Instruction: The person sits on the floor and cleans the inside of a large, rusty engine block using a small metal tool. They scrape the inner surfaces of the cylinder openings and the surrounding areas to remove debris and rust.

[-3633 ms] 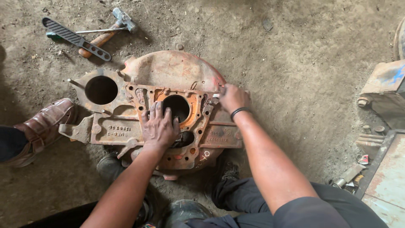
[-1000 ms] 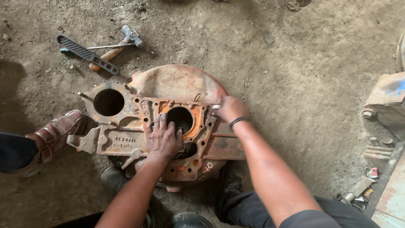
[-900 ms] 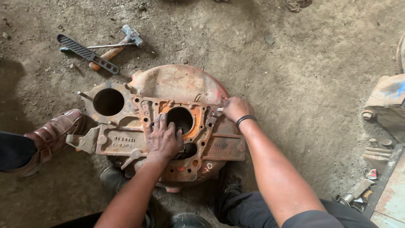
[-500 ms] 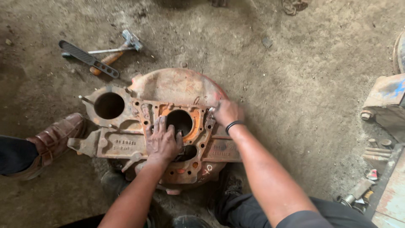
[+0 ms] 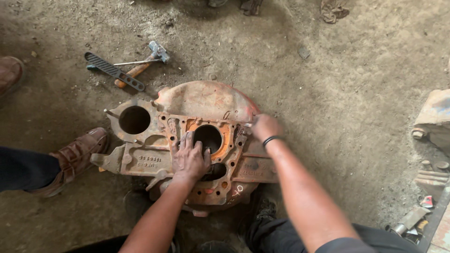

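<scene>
A rusty orange cast housing [image 5: 201, 100] with two round holes lies flat on the dirt floor. My left hand [image 5: 190, 159] rests palm-down on its bolt-hole face, fingers spread beside the central hole [image 5: 208, 138]. My right hand [image 5: 266, 127], with a black band at the wrist, is closed around a small silvery metal tool [image 5: 247, 125]. The tool's tip touches the upper right corner of that face. Most of the tool is hidden in my fist.
A hammer [image 5: 140, 68], a thin rod and a black slotted bar [image 5: 114, 71] lie on the dirt behind the housing. Another person's brown shoe [image 5: 75, 157] touches the housing's left end. Rusty metal parts [image 5: 436, 119] and loose fittings [image 5: 410, 220] sit at the right.
My right hand has moved back and forth in short strokes along the housing's upper right edge with the tool. My left hand has stayed pressed in place. The view shifted slightly.
</scene>
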